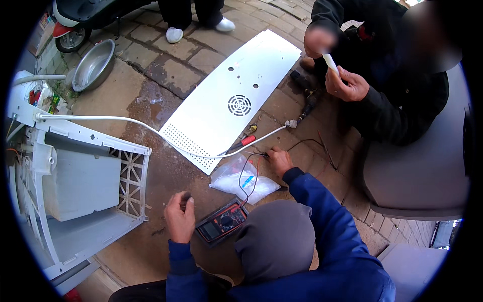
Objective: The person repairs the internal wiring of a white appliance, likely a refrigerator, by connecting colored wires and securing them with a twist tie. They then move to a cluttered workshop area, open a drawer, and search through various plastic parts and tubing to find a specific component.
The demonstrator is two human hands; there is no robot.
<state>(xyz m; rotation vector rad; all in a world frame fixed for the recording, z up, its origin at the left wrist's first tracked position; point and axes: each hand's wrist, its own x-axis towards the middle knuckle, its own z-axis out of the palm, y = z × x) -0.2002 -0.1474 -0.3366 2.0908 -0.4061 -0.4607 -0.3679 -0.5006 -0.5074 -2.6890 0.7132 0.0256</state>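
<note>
A round grey cloth shape (pixel 274 241) is sitting nearest, and it is hiding one corner of the meter (pixel 226 221). The meter is lying on the ground, its long side slanting, with the screen end pointing near and left and the wire end pointing far and right. Just left of the meter, the left hand (pixel 180 219) is bending its fingers; I cannot tell if it is gripping anything. Just past the meter, a clear bag (pixel 231 184) is holding white stuff and a small blue thing (pixel 247 182), and wires are crossing over it. Beyond the meter to the right, the right hand (pixel 280 162) is touching the black wire (pixel 256 154); I cannot tell how tightly. Left of the meter, an open white frame (pixel 93 135) is holding a grey box (pixel 83 178). Farther past the meter, a red-handled tool (pixel 247 141) is lying beside a big white panel (pixel 221 78), and a white hose (pixel 123 119) is crossing the panel's near end. Far right of the meter, a co-worker's hand (pixel 348 84) is holding a white thing (pixel 330 62). Far left of it, a metal bowl (pixel 98 65) is resting near a scooter (pixel 95 12).
</note>
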